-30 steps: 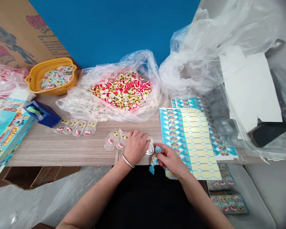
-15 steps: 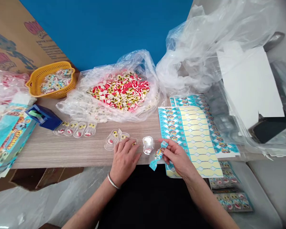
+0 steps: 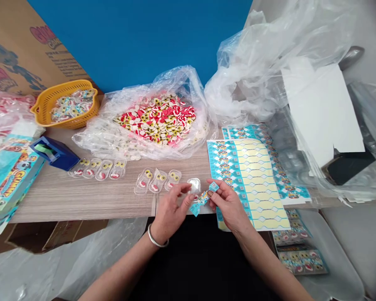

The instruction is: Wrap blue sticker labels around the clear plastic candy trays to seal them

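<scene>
My right hand [image 3: 227,205] pinches one end of a blue printed sticker label [image 3: 200,199], which hangs to the left over the near side of a small clear plastic case [image 3: 194,185]. My left hand [image 3: 173,209] is just left of this case, thumb and forefinger apart, its fingertips close to the case and the label. Whether they touch is hard to make out. Left of that hand lie three clear cases [image 3: 157,182] holding yellow-eyed and red-and-white candies. Under my right hand is a sheet of blue sticker labels [image 3: 225,165], its yellow backing partly bare.
A plastic bag [image 3: 108,138] of loose candies lies at the back. Further left are a row of filled cases [image 3: 103,170], a blue tape dispenser [image 3: 58,154], a yellow basket [image 3: 40,109] and a printed box [image 3: 17,184]. Clear plastic bags [image 3: 247,79] crowd the right side.
My left hand has moved right, from the filled cases to the clear case and the label. The right hand still holds the label, now shifted slightly left and up.
</scene>
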The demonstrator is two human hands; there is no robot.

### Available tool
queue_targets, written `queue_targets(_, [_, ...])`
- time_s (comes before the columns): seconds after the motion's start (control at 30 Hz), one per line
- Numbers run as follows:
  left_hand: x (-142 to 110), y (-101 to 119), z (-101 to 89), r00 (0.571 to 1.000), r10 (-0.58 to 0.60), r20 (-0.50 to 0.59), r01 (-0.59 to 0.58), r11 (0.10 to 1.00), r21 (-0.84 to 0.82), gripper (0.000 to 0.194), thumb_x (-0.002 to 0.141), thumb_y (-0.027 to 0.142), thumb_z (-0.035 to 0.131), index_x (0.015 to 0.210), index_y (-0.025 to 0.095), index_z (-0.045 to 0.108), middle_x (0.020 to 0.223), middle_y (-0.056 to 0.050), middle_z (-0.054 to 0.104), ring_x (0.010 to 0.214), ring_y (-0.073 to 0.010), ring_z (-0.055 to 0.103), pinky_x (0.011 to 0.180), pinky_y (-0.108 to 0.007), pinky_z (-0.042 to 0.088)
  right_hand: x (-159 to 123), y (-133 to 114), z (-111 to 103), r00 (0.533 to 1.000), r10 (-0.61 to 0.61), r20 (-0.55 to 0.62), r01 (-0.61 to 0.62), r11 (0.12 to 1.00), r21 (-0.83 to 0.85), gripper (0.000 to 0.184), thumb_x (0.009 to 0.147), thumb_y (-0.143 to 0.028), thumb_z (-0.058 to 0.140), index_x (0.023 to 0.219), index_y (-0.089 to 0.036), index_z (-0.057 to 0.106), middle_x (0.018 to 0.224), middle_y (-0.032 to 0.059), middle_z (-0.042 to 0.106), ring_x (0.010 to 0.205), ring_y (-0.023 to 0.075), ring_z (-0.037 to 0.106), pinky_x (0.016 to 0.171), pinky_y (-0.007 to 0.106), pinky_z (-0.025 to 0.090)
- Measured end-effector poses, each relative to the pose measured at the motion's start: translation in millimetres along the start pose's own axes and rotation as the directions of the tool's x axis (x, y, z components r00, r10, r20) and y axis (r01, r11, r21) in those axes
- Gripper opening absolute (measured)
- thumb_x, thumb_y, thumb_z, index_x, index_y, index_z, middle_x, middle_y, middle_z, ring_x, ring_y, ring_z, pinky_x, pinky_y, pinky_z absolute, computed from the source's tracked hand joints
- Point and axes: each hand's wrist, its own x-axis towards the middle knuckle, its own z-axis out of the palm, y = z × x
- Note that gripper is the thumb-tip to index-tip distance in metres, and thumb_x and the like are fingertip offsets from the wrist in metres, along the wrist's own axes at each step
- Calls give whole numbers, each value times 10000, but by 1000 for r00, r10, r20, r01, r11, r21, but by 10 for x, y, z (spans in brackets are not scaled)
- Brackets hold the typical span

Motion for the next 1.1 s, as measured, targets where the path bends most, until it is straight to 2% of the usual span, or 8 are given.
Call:
queue_targets(0.1, [-41, 123, 95, 926, -274, 260, 357, 861, -362, 280, 852, 392, 638, 1017, 174, 577, 824, -42, 698, 754, -162, 660, 679, -279, 513, -41, 19, 17, 999, -27, 24, 28, 999, -41, 300, 810, -383, 681, 1037, -210, 590, 635, -48, 585, 530, 105, 526, 482, 215, 401])
queue_targets(0.23, [-38, 108, 108, 839, -410, 357, 528, 771, -357, 209, 826, 367, 616, 892, 173, 576, 689, 6, 627, 642, -134, 618, 555, -222, 469, -105, 63, -19, 998, -32, 48, 41, 978, -202, 186, 857, -381, 614, 910, -214, 553, 516, -61, 568, 449, 111, 509, 453, 219, 371])
queue_targets(0.4, [-10, 84, 55, 882, -367, 296, 408, 908, -91, 159, 843, 235, 503, 942, 201, 623, 627, 32, 624, 563, -124, 581, 533, -221, 419, -168, 63, -24, 1000, -11, 12, 15, 921, -389, 130, 876, -333, 549, 818, -220, 525, 551, -41, 609, 439, 118, 546, 487, 241, 404])
queue_targets(0.6, [82, 139, -24, 928, -293, 232, 286, 956, 64, 145, 846, 193, 483, 912, 209, 611, 697, 38, 658, 514, -96, 560, 555, -223, 413, -160, -85, -67, 978, -184, -97, 81, 765, -639, 291, 836, -389, 633, 1058, -225, 540, 1145, 75, 689, 544, 115, 560, 543, 286, 442])
queue_targets(0.7, [114, 158, -57, 931, -268, 248, 263, 963, 53, 144, 839, 187, 500, 922, 206, 616, 820, 17, 694, 529, -86, 570, 556, -216, 428, -125, -140, -86, 974, -216, 66, 212, 772, -599, 346, 831, -329, 655, 1152, -238, 563, 1080, 44, 692, 728, 155, 618, 619, 276, 462])
queue_targets(0.83, [84, 147, -60, 914, -291, 281, 308, 951, -16, 161, 874, 273, 528, 957, 209, 650, 740, 20, 678, 521, -102, 581, 536, -220, 451, -112, -142, -62, 946, -266, 184, 322, 711, -625, 98, 885, -210, 550, 905, -231, 644, 869, 4, 677, 766, 154, 603, 693, 275, 444])
queue_targets(0.93, [25, 108, -41, 909, -333, 251, 352, 935, -34, 252, 907, 331, 504, 1026, 214, 693, 648, 13, 646, 532, -131, 605, 540, -238, 478, -133, -103, -42, 965, -213, 153, 262, 748, -609, 113, 878, -202, 546, 960, -230, 618, 847, -4, 674, 731, 150, 598, 674, 274, 437])
queue_targets(1.1, [5, 24, -23, 961, -264, 78, 261, 964, 45, 326, 876, 290, 569, 1195, 245, 622, 950, -30, 690, 539, -109, 614, 589, -262, 491, -84, -39, -32, 988, -119, 94, 152, 798, -583, 238, 863, -245, 564, 1100, -238, 540, 825, -14, 670, 653, 144, 581, 607, 268, 411])
